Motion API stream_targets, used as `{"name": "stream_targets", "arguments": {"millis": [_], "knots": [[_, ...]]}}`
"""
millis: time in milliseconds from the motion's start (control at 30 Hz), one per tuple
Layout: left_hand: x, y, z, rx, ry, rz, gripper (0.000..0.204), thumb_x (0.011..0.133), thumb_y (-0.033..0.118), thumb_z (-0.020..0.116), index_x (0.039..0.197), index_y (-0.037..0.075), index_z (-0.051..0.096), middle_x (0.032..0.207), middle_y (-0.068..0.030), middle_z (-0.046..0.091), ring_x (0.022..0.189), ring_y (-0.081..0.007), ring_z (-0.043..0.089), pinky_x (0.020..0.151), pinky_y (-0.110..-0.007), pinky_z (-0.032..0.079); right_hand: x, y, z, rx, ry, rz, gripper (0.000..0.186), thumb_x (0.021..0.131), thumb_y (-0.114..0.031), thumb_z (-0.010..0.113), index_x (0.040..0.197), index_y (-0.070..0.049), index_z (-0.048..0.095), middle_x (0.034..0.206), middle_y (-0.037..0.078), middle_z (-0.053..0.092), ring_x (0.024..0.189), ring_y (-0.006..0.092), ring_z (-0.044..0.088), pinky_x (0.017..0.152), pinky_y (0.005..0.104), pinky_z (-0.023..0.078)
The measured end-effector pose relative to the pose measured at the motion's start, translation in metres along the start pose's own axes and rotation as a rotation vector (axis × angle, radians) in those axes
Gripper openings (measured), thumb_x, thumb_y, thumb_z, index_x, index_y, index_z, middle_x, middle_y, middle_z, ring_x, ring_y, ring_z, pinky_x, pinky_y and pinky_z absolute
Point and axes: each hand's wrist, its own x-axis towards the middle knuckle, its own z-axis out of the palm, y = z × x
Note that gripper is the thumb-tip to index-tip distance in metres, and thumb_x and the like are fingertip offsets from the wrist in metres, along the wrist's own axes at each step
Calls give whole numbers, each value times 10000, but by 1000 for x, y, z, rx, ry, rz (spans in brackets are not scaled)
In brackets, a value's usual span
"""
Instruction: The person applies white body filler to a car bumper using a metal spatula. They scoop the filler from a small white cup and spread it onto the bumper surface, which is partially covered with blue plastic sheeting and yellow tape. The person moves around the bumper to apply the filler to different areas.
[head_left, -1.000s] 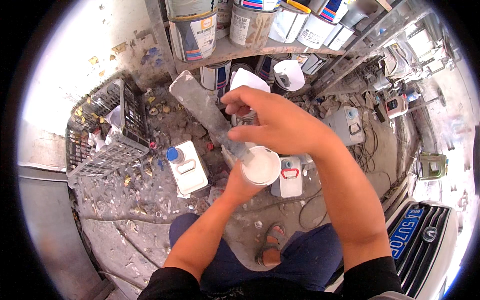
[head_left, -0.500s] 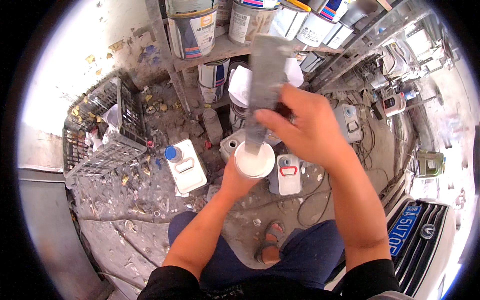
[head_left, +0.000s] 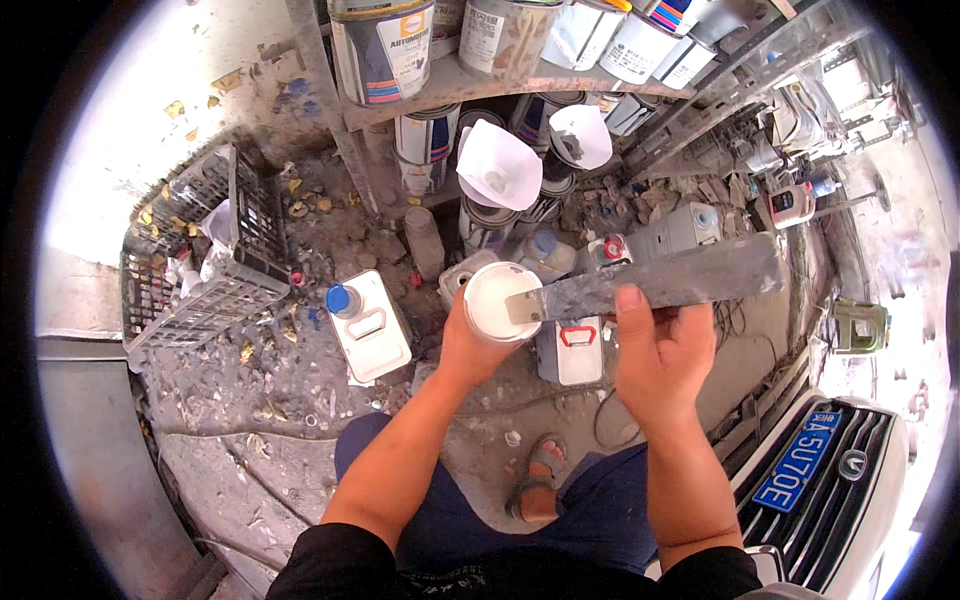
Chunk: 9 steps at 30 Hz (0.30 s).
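My left hand (head_left: 466, 348) is wrapped round a white cup (head_left: 505, 335) and keeps it upright in the middle of the view. Pale, creamy liquid (head_left: 490, 302) fills part of the cup. To its right, my right hand (head_left: 668, 362) grips a long, flat, grey-stained stirring stick (head_left: 680, 275), thumb on top and fingers curled beneath. The stick slants out over the cup's right rim to the right, its whitish lower end in the liquid. Just below the cup and stick stands a pale can with a red handle (head_left: 577, 350).
A pale can with a blue cap (head_left: 372, 335) stands left, beyond it a black crate (head_left: 215, 270). Ahead, a shelf (head_left: 480, 88) bears paint cans; white paper funnels (head_left: 505, 165) sit below. Cables cross the littered floor. A white car's front (head_left: 840, 490) is at lower right.
The stick has swung from nearly upright, pointing toward the shelf, to slanting out rightward. My right hand has moved right and closer to me. My left hand still holds the cup.
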Motion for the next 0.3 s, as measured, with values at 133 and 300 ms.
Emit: {"name": "stream_targets", "arguments": {"millis": [133, 300], "knots": [[-1, -1, 3, -49, 37, -10, 707, 664, 179, 848, 1247, 30, 475, 1195, -123, 596, 1104, -250, 584, 946, -356, 455, 14, -18, -13, 48, -88, 19, 167, 871, -104, 665, 1002, -20, 602, 772, 83, 651, 657, 175, 627, 630, 281, 491], [-1, -7, 4, -89, 37, 7, 724, 676, 206, 845, 1265, 35, 461, 1203, -124, 593, 1107, -255, 585, 948, -361, 454, 38, -17, -26, -141, -295, -379, 191, 871, -147, 685, 1031, -60, 626, 810, 56, 690, 672, 238, 647, 659, 328, 510]]}}
